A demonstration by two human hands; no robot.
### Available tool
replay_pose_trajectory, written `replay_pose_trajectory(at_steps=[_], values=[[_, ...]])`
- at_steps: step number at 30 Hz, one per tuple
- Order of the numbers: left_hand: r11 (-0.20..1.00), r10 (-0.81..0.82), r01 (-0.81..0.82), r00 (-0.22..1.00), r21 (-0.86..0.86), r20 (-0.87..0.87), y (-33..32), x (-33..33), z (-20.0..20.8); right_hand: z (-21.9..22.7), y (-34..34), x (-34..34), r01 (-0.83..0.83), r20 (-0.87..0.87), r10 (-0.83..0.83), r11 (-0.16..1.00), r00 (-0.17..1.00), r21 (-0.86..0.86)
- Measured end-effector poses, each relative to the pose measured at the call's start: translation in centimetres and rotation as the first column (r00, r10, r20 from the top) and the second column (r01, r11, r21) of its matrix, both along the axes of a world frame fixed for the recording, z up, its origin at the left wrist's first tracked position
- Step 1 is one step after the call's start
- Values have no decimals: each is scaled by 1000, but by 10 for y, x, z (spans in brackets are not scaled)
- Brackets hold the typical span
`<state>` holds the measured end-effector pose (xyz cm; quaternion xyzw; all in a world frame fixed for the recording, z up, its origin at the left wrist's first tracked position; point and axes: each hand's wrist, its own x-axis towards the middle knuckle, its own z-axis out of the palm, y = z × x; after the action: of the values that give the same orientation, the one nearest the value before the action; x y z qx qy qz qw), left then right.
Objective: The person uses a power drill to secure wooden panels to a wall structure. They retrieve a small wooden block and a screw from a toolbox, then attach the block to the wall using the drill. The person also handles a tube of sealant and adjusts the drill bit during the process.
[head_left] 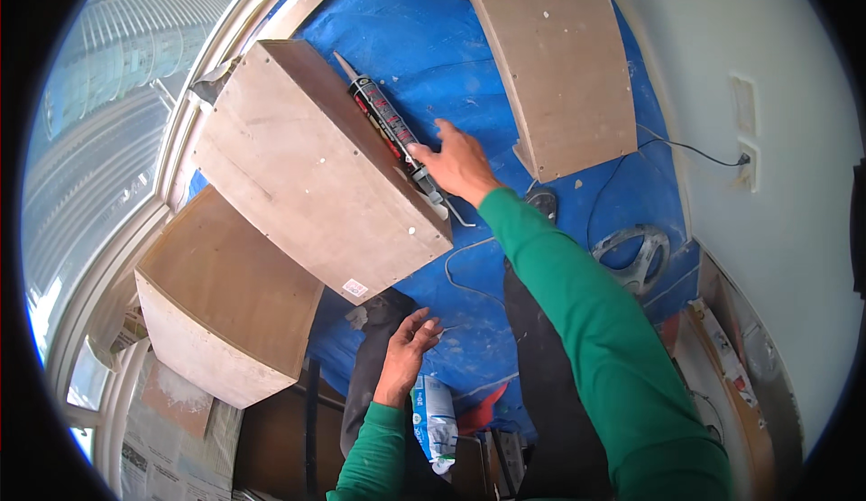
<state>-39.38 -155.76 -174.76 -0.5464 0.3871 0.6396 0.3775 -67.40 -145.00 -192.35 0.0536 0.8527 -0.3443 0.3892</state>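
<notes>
Blue sheeting (433,32) shows between wooden boxes (316,172) flanking the right hand (458,167).

- A long green fabric sleeve (577,312) covers the right arm and ends in a plain cuff at the wrist.
- A matching green fabric sleeve (372,456) clothes the left arm, creased into small folds.
- The right hand (458,169) and left hand (404,361) are bare.
- Dark, nearly black cloth trousers (534,357) cover both legs.
- A dark, round-toed shoe (543,202) shows on the right foot.
</notes>
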Motion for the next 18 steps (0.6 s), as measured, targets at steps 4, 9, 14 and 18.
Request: replay_pose_trajectory(at_steps=[4, 9, 14, 18], values=[[1000, 15, -15, 1000, -19, 2, -8, -1, 0, -42, -42, 2, 45, 172, -37, 998, 984, -41], [1000, -9, 9, 1000, 4, 1, -12, 4, -3, 12, -11, -4, 76, 155, -42, 974, 987, -215], [999, -4, 4, 1000, 36, 5, -4, 6, -3, 135, 52, -2, 128, -1, -135, 945, 991, -301], [999, -29, 31, 999, 45, -36, 1, -14, -5, 158, 118, -12, 180, -355, -194, 981, 914, -73]])
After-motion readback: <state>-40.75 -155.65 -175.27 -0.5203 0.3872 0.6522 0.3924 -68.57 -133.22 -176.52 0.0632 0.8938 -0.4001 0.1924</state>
